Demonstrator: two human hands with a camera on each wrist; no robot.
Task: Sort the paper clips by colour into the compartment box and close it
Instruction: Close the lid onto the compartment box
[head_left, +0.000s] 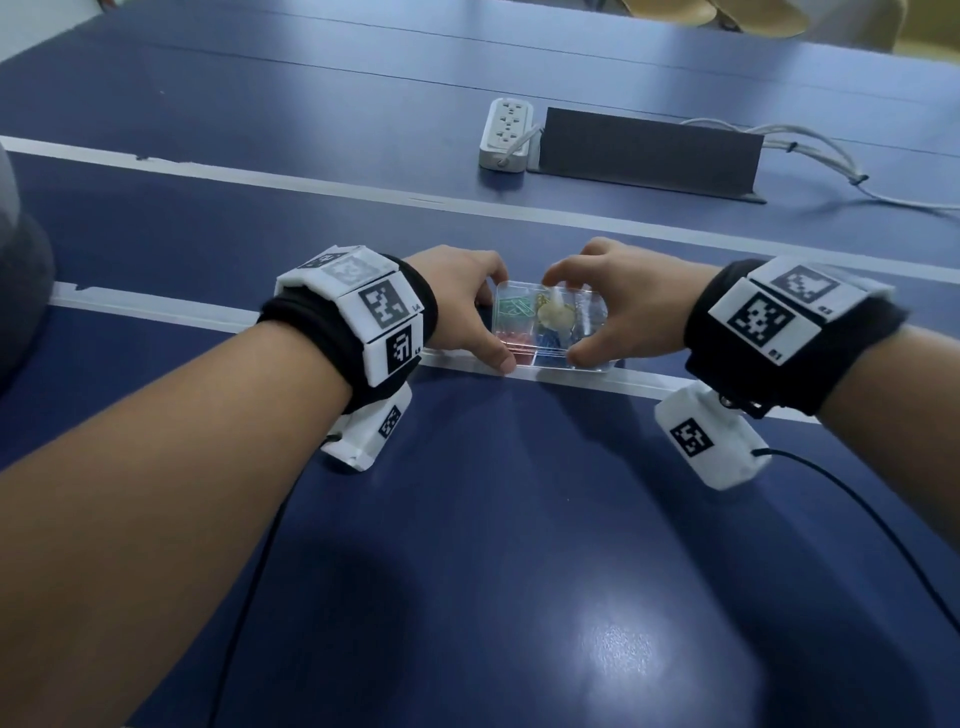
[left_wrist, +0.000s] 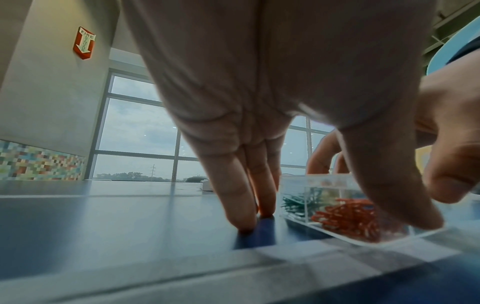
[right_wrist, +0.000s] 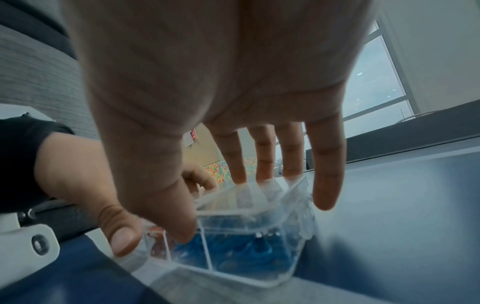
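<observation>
1. The clear box (head_left: 550, 325) lies on the blue table (head_left: 467, 545) a little above the middle of the head view, between the two hands, on a white line (head_left: 311, 182) of the table.
2. Its clear lid (right_wrist: 259, 191) is over the box; in the right wrist view it looks a little raised at one side, and I cannot tell if it is fully shut.
3. Inside, the green clips (head_left: 514, 306) are in the upper left compartment, the gold clips (head_left: 551, 314) upper right, the red clips (head_left: 514, 340) lower left, and the blue clips (head_left: 550, 343) lower right.
4. The left hand (head_left: 462, 301) holds the left side of the box: the thumb presses the near left corner by the red clips, and the fingers (left_wrist: 241, 197) come down straight to the table just beside the left wall.
5. The right hand (head_left: 623, 306) grasps the right side: the thumb is at the near edge over the blue clips, three fingers (right_wrist: 265, 156) rest on the far part of the lid, and the little finger hangs free to the right.
6. Both wrists carry black bands with white marker blocks (head_left: 374, 312).
7. In the upper middle of the head view there is a white power strip (head_left: 506, 135), and just right of it a dark grey flat block (head_left: 649, 156) with white cables (head_left: 831, 156) to the right.
</observation>
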